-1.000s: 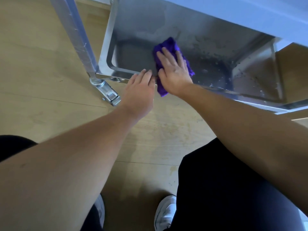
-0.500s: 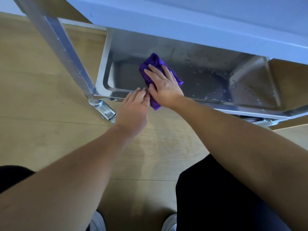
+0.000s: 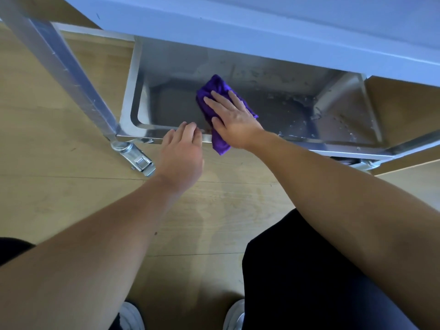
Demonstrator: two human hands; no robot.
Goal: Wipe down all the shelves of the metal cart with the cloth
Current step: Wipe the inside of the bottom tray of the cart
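The metal cart's bottom shelf (image 3: pixel 281 110) is a shallow steel tray close to the floor, with water drops on its right half. A purple cloth (image 3: pixel 215 91) lies in the tray, one end draped over the front rim. My right hand (image 3: pixel 234 117) presses flat on the cloth with straight fingers. My left hand (image 3: pixel 182 153) rests its fingertips on the tray's front rim (image 3: pixel 142 136), just left of the cloth. The upper shelf (image 3: pixel 262 27) hides the back of the tray.
The cart's left upright post (image 3: pixel 64 67) runs down to a locking caster (image 3: pixel 137 158) on the wooden floor (image 3: pixel 59 191). A second caster (image 3: pixel 357 163) shows under the right front corner. My dark-clothed knees and white shoes are at the bottom.
My right hand and the cloth have slid a little to the right along the tray. The view has tilted so more of the upper shelf shows. My left hand stays on the rim.
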